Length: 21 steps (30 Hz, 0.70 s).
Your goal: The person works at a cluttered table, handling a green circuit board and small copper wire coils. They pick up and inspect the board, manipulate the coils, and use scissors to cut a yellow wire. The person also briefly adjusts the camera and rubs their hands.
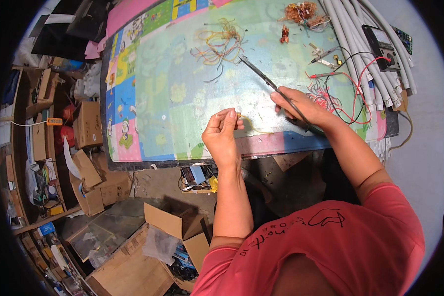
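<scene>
The thin yellow wire (255, 129), pinched at one end in the left hand (222, 132), trails rightward across the play mat (182, 98) toward the right hand (301, 109), which grips a black soldering iron (261, 76) angled up-left.

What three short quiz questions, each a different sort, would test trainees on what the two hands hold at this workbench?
1. True or false: the left hand pinches a thin yellow wire.
2. What does the right hand grip? A) long dark tool B) cardboard box C) white tube
3. Fill in: the multimeter lies on the bundle of white ____.

Key: 1 true; 2 A; 3 tubes.
</scene>
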Available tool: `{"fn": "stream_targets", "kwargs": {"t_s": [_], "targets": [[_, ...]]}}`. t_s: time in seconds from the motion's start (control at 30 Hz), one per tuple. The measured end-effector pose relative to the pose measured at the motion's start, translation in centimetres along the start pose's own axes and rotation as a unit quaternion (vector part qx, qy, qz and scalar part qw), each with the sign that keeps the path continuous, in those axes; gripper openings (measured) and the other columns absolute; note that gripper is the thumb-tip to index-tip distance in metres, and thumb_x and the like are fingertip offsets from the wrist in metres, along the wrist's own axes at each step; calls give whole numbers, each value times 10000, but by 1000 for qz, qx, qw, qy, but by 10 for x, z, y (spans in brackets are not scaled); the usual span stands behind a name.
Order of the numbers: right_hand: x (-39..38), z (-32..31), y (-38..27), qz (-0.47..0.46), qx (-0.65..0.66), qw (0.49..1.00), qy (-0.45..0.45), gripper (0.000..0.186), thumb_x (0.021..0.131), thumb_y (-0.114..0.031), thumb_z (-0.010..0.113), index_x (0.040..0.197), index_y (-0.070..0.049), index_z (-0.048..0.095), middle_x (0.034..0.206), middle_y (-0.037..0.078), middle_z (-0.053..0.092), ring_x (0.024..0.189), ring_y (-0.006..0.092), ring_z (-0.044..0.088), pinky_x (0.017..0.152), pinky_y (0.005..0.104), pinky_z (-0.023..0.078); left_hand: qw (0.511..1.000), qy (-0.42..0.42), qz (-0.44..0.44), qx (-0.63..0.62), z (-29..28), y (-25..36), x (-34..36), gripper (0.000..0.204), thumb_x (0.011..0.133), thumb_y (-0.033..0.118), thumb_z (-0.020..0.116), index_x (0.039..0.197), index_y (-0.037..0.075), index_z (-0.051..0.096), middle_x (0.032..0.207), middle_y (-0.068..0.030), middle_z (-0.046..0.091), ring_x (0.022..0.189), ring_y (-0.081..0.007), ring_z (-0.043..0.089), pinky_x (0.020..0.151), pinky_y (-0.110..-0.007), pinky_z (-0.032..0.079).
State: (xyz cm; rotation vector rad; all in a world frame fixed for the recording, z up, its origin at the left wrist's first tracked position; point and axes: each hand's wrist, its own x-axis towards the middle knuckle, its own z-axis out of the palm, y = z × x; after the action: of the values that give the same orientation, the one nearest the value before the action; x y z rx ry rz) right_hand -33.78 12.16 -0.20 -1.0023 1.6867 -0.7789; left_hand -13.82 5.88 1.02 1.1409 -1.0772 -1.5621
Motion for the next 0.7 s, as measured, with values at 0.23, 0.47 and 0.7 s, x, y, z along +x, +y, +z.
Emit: {"fn": "stream_targets", "kwargs": {"t_s": [0.23, 0.47, 0.7], "targets": [[-5, 22, -7, -104, 149, 983, 8, 313, 801, -293, 717, 882, -23, 582, 724, 19, 549, 689, 96, 496, 624, 269, 415, 999, -27, 5, -22, 11, -4, -2, 138, 851, 54, 671, 929, -50, 624, 820, -130, 659, 667, -161, 617, 622, -277, 523], [-7, 26, -15, -93, 207, 970, -90, 170, 849, -131, 663, 931, -32, 551, 744, -5, 578, 584, 59, 499, 550, 214, 411, 999, -25, 22, 8, 16, -10, -5, 134, 854, 56, 669, 915, -55, 625, 799, -126, 662, 656, -154, 611, 615, -274, 515], [2, 16, -12, -176, -51, 975, 125, 156, 819, -157, 637, 808, -12, 579, 642, 122, 592, 600, 287, 599, 566, 357, 454, 987, 66, 91, 115, 5, -5, -3, 126, 868, 79, 654, 915, -36, 633, 781, -95, 655, 639, -120, 583, 579, -245, 488]]}}
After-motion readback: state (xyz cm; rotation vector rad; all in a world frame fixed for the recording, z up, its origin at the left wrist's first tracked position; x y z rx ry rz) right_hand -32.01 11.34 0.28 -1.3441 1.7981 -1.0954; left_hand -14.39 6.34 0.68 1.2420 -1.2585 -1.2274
